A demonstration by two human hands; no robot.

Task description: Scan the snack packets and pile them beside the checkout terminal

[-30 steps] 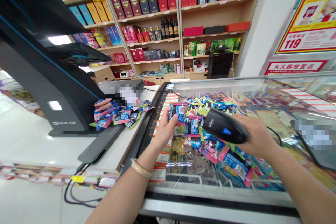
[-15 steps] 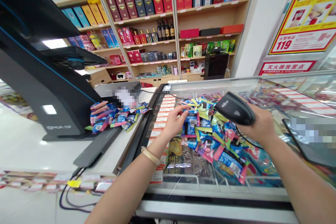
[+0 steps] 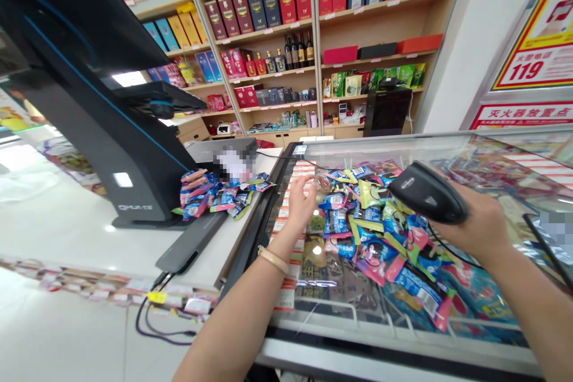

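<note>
My right hand (image 3: 483, 218) is wrapped round a black handheld barcode scanner (image 3: 427, 191), its head pointing left over the pile and its cable hanging below. My left hand (image 3: 302, 200) is over the price-label strip (image 3: 286, 212), just left of the pile; its fingers are slightly apart and nothing shows between them. A heap of small blue, pink and green snack packets (image 3: 369, 215) lies on the glass top (image 3: 308, 304) of the display case. A second, smaller pile of similar packets (image 3: 197, 191) lies on the white counter by the register stand.
A dark register stand (image 3: 134, 173) rises from the white counter (image 3: 98, 239) at left, with a grey flat device (image 3: 192, 245) and cables before it. A phone or tablet (image 3: 548, 245) lies at far right. Shelves of boxes and bottles (image 3: 268, 59) stand behind.
The view has turned slightly left, so things shift rightward. My left hand has drawn back leftward from the packets to the label strip. My right hand keeps holding the scanner over the pile.
</note>
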